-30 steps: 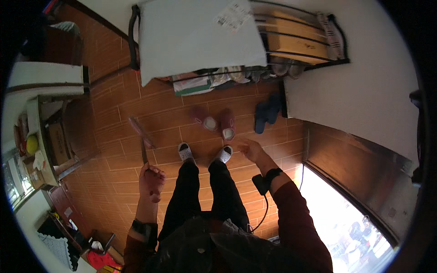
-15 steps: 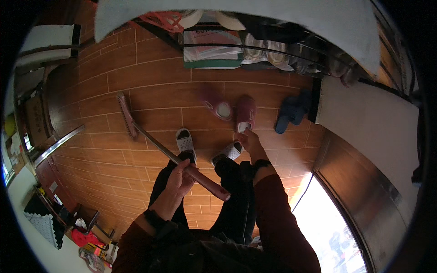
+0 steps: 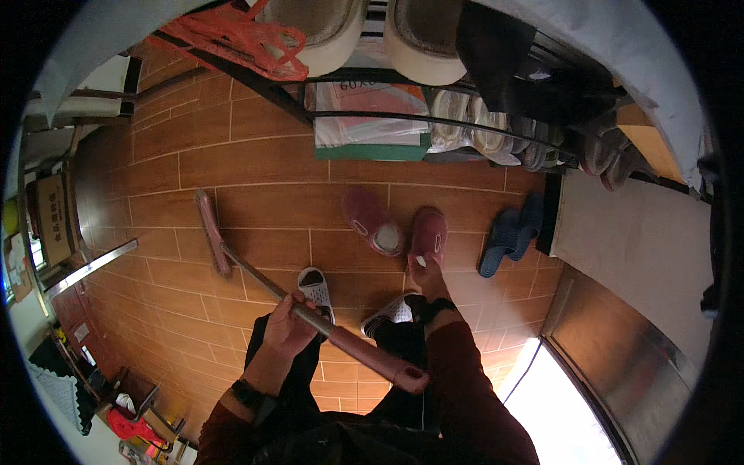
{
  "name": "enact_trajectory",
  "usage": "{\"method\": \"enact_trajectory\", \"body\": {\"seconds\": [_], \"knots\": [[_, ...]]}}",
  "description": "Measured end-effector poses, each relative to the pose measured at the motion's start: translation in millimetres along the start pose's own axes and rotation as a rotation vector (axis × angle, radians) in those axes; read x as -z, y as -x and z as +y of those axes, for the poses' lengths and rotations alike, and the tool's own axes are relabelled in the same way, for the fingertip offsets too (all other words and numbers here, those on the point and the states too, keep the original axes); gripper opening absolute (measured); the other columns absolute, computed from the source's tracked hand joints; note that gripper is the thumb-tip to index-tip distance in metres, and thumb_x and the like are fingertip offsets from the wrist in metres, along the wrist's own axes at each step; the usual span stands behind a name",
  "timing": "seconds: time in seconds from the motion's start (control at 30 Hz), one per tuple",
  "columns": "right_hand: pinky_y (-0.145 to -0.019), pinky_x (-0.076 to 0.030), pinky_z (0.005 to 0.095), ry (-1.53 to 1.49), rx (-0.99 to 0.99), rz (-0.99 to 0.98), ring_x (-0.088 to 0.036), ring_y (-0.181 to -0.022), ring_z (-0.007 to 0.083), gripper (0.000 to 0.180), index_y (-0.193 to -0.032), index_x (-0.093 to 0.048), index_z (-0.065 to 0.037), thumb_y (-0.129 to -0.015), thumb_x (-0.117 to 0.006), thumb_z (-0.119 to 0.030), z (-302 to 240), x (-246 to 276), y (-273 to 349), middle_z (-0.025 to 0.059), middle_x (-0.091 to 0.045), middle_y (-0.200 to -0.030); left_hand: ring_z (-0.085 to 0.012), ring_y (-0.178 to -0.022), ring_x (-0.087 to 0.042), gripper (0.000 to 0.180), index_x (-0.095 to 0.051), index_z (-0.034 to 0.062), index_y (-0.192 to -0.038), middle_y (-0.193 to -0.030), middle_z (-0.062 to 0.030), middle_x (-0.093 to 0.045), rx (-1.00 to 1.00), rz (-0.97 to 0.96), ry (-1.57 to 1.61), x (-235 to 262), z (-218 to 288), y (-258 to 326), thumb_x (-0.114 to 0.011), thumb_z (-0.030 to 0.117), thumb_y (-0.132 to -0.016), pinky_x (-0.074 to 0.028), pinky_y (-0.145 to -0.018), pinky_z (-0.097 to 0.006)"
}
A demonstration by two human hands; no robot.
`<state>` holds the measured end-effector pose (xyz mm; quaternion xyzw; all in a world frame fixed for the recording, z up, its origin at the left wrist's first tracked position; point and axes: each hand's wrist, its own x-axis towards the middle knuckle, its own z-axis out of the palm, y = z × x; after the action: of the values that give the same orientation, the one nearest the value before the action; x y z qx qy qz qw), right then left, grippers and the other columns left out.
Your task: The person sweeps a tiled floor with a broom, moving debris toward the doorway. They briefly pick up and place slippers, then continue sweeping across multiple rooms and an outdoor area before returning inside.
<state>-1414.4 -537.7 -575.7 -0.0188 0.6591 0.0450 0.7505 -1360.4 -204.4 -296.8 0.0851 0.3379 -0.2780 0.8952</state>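
Observation:
A long-handled broom slants across the wooden-look floor, its narrow pink head [image 3: 212, 232] at the left and its pink grip [image 3: 380, 363] pointing back toward me. My left hand [image 3: 288, 324] is closed around the metal handle, just ahead of that grip. Reaching down, my right hand [image 3: 425, 277] pinches the heel end of a pink slipper [image 3: 428, 232], which lies on the floor. Its matching pink slipper [image 3: 372, 221] rests beside it to the left, turned at an angle. My feet wear white perforated slippers [image 3: 315, 290].
Blue slippers [image 3: 509, 235] lie at the right by a white panel [image 3: 620, 213]. Ahead stands a black metal rack [image 3: 372, 116] with shoes, a green-edged box [image 3: 372, 147] and a red plastic bag [image 3: 240, 39]. A bright doorway [image 3: 554, 411] opens at lower right.
My view has tilted forward, so the rack shows more fully and the floor things sit lower. The left pink slipper, blurred before, looks sharper. Both hands keep their grips.

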Motion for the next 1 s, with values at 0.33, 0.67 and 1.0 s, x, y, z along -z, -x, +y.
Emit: {"method": "enact_trajectory", "body": {"seconds": [0.33, 0.67, 1.0], "knots": [[-0.056, -0.052, 0.0331, 0.346, 0.102, -0.05, -0.058, -0.068, 0.028, 0.033, -0.1, -0.048, -0.003, -0.084, -0.055, -0.032, 25, -51, 3, 0.0222, -0.056, -0.089, -0.0246, -0.094, -0.057, 0.025, -0.057, 0.0085, -0.094, -0.099, -0.0094, -0.06, -0.046, -0.051, -0.079, 3, 11, 3, -0.048, 0.031, -0.088, -0.04, -0.088, -0.044], [-0.038, -0.038, 0.0283, 0.778, 0.764, -0.021, -0.049, -0.044, 0.0158, 0.028, -0.108, -0.046, -0.005, -0.085, -0.052, -0.021, 49, -101, -70, 0.0058, -0.051, -0.055, -0.0228, -0.095, -0.051, 0.027, -0.056, 0.0089, -0.095, -0.096, -0.0073, -0.056, -0.047, -0.001, -0.163, 8, 12, 1, -0.051, 0.034, -0.086, -0.042, -0.083, -0.045], [-0.07, -0.043, 0.039, 0.9, 0.166, 0.013, -0.058, -0.078, 0.0216, 0.057, -0.13, -0.03, -0.018, -0.082, -0.057, -0.034, 79, -129, -35, 0.0106, -0.056, -0.096, -0.0243, -0.098, -0.051, 0.027, -0.055, 0.0075, -0.095, -0.1, -0.0088, -0.057, -0.037, -0.051, -0.136, 13, 16, -4, -0.052, 0.033, -0.086, -0.042, -0.083, -0.046]]}}
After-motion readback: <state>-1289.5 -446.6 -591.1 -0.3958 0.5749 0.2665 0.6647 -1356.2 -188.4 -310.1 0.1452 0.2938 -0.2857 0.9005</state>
